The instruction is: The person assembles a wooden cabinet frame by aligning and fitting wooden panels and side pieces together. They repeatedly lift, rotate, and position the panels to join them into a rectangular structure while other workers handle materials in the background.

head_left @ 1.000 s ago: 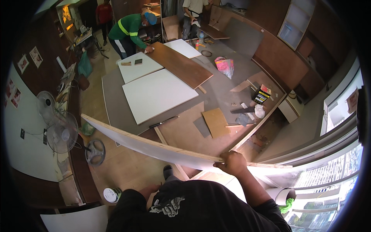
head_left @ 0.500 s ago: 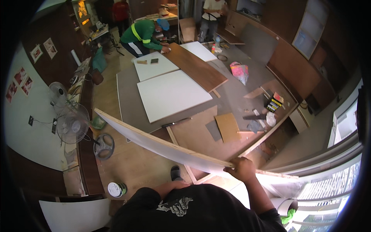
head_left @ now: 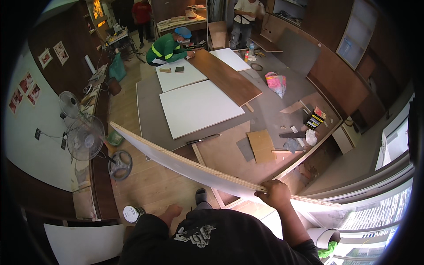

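The long white board has swung round a touch since a moment ago, its far end now by the standing fans. Right hand is clamped over its near edge; left hand hangs loose and empty by the hip. Ahead, white panels and a brown plank cover the floor, a crouching worker beyond.

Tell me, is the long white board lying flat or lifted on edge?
Lifted on edge: the right hand grips the long white board by its top edge, above the floor.
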Demonstrator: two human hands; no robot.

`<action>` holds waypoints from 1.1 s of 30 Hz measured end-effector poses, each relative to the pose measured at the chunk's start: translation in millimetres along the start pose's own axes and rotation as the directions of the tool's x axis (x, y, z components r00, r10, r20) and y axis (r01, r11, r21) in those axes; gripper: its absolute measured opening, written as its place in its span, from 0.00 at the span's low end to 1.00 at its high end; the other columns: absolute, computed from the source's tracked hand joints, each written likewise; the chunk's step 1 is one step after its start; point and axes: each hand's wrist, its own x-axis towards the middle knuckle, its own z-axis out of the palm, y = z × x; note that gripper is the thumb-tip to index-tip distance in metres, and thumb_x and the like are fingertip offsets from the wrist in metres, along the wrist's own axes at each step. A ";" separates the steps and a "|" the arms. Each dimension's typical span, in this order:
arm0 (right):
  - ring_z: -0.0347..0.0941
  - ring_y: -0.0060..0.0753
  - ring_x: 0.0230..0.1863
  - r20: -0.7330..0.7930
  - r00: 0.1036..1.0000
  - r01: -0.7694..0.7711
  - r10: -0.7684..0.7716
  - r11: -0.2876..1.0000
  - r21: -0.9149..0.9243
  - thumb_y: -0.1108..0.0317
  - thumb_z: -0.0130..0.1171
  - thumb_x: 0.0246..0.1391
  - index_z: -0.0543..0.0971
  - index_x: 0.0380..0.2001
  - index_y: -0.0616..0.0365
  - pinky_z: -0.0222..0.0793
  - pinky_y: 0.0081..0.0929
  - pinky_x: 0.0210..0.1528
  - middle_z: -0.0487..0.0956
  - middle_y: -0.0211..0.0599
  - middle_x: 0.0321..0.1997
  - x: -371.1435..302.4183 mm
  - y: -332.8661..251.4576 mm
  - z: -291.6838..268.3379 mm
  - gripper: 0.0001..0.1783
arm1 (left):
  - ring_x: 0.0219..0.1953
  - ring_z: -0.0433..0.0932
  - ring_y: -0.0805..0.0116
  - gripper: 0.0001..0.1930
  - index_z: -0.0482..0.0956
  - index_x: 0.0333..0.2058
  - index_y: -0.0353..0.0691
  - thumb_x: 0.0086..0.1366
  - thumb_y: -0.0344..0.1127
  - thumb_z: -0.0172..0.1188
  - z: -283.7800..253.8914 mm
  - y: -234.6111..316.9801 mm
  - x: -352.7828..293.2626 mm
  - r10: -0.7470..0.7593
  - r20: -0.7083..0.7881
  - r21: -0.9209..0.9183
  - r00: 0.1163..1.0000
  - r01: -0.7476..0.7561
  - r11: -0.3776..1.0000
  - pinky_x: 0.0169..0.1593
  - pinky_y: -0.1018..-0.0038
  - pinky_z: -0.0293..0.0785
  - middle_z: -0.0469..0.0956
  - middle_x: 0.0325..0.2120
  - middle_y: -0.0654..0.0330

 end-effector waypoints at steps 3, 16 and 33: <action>0.83 0.47 0.35 -0.011 1.000 0.007 -0.007 1.000 0.003 0.46 0.73 0.47 0.88 0.34 0.48 0.80 0.43 0.39 0.85 0.37 0.30 -1.8 -1.1 -2.1 0.20 | 0.50 0.81 0.38 0.32 0.85 0.43 0.30 0.71 0.61 0.55 -12.8 28.1 -7.9 0.027 0.051 -0.065 0.998 -0.024 0.998 0.56 0.53 0.75 0.83 0.46 0.38; 0.83 0.44 0.39 0.027 0.999 -0.033 0.033 0.999 0.013 0.48 0.74 0.47 0.88 0.36 0.48 0.80 0.43 0.42 0.85 0.34 0.33 -7.1 -6.2 -3.6 0.18 | 0.62 0.77 0.52 0.41 0.80 0.56 0.34 0.68 0.71 0.52 46.4 130.2 36.4 0.441 0.474 -0.112 0.762 -0.445 0.889 0.65 0.60 0.69 0.78 0.57 0.40; 0.83 0.45 0.39 -0.003 1.000 0.000 0.001 0.999 0.038 0.48 0.74 0.46 0.88 0.36 0.49 0.79 0.42 0.42 0.85 0.35 0.33 -9.7 -3.0 4.0 0.19 | 0.52 0.82 0.41 0.20 0.87 0.47 0.46 0.72 0.52 0.53 12.7 2.1 17.8 0.188 0.247 0.356 0.951 -0.270 0.895 0.56 0.51 0.76 0.84 0.47 0.44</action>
